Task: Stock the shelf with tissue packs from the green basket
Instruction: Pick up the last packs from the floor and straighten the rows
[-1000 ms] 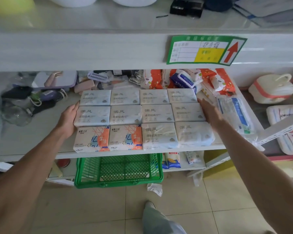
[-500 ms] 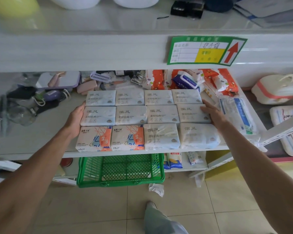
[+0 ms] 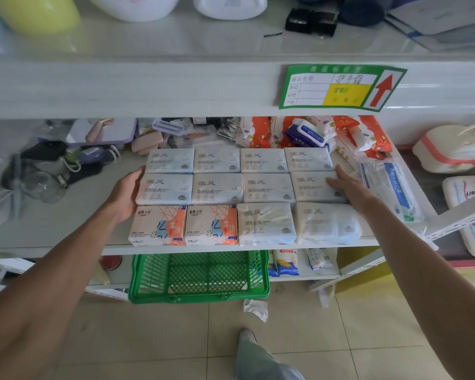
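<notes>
My L hand (image 3: 125, 192) & R hand (image 3: 346, 185), flat, grasping nothing, bracket the mid-row tissue packs (image 3: 217, 189), prob. to square them.

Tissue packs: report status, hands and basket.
Left hand presses middle row's left end, right hand flat on its right end. Tissue packs in three rows on shelf. Green basket: no packs visible.

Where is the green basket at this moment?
In the head view the green basket sits low at centre, on the floor, partly tucked under the shelf, below the two orange-patterned tissue packs; a crumpled white scrap lies by its right corner.
</notes>
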